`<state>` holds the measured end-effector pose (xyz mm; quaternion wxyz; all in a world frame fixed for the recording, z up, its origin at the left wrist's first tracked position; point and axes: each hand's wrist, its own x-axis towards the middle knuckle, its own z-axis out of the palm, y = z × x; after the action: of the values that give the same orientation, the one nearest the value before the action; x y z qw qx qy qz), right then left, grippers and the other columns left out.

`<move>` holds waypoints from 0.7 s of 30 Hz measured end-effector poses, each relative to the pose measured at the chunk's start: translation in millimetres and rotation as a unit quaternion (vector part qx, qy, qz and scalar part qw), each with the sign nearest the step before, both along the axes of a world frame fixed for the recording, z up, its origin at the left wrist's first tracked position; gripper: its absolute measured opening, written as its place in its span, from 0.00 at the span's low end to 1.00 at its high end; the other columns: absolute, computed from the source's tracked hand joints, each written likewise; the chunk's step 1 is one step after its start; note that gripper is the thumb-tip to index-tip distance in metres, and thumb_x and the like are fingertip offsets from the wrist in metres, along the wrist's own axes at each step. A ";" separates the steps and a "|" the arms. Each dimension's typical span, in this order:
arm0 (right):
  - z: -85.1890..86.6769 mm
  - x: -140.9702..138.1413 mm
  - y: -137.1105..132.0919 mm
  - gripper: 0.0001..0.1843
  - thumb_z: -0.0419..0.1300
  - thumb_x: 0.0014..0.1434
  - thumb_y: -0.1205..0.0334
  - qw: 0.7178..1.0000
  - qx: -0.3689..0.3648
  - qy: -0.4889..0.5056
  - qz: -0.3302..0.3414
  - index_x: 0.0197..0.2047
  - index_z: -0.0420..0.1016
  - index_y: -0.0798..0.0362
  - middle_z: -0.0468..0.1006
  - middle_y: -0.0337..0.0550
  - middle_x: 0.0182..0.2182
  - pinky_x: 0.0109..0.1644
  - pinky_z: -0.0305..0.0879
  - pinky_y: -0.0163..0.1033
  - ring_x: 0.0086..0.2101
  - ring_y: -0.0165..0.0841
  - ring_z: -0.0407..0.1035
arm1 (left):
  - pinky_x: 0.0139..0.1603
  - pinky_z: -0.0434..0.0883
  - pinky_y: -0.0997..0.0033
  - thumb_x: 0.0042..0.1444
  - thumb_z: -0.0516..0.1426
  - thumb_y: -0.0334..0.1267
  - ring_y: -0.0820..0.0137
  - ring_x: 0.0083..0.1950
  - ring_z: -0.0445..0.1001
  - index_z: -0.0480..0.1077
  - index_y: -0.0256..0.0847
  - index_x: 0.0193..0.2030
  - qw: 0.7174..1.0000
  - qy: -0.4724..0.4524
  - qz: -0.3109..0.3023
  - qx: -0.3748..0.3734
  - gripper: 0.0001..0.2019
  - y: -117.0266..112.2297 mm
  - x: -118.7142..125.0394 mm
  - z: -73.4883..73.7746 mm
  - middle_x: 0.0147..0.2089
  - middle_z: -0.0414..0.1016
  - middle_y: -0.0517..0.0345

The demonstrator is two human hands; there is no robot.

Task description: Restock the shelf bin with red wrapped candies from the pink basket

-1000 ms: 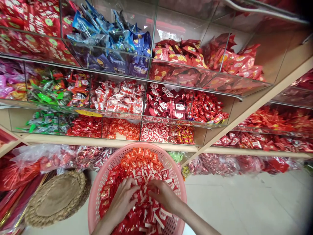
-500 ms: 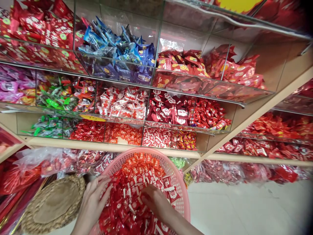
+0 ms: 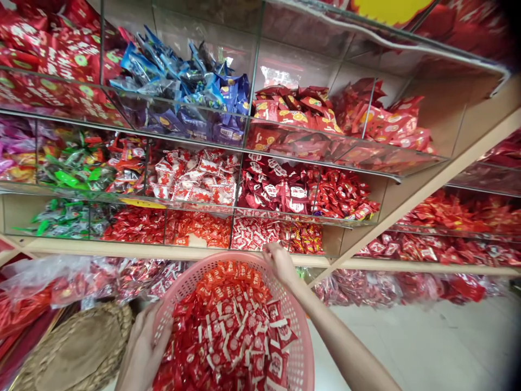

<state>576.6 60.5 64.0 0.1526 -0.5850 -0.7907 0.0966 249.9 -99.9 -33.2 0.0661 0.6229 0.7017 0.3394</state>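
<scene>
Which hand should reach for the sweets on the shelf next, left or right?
Probably the right hand. It is at the far rim of the pink plastic basket, just below the red-and-white sweets on the bottom shelf. The left hand is lower down, on the basket's near side, farther from that shelf.

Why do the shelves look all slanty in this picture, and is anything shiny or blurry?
In the head view, the wooden shelf edge slants and seems stretched, as with a wide lens; the glass bin fronts shine with glare; the top right corner turns dark; the pink basket still looks fairly sharp.
</scene>
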 end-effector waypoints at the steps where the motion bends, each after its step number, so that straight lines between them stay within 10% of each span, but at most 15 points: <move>1: 1.7 3.2 19.5 0.12 0.48 0.63 0.66 0.996 -0.007 -0.076 -0.035 0.47 0.69 0.55 0.73 0.50 0.43 0.39 0.64 0.35 0.39 0.34 0.71 | 0.58 0.62 0.56 0.56 0.47 0.49 0.60 0.57 0.64 0.57 0.44 0.57 1.000 -0.001 0.002 -0.002 0.23 -0.2 -0.1 -0.2 0.54 0.63 0.50; 8: -19.2 2.9 90.2 0.19 0.52 0.57 0.76 0.966 -0.080 -0.240 -0.060 0.50 0.71 0.56 0.71 0.60 0.49 0.41 0.66 0.37 0.44 0.39 0.72 | 0.57 0.64 0.56 0.56 0.47 0.49 0.60 0.56 0.65 0.57 0.45 0.57 1.000 -0.003 0.011 -0.014 0.23 -1.6 1.4 1.9 0.54 0.63 0.50; 21: -28.4 12.1 91.5 0.17 0.48 0.61 0.74 0.962 -0.073 -0.263 -0.012 0.48 0.73 0.56 0.75 0.58 0.45 0.46 0.64 0.39 0.45 0.39 0.72 | 0.59 0.62 0.56 0.56 0.47 0.49 0.60 0.58 0.64 0.58 0.44 0.57 0.999 -0.016 0.014 -0.024 0.23 -2.8 4.0 6.1 0.55 0.63 0.50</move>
<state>588.6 151.9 35.6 -0.1027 -0.6090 -0.7865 -0.0052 253.9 -102.7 -27.1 0.0877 0.6056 0.7172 0.3333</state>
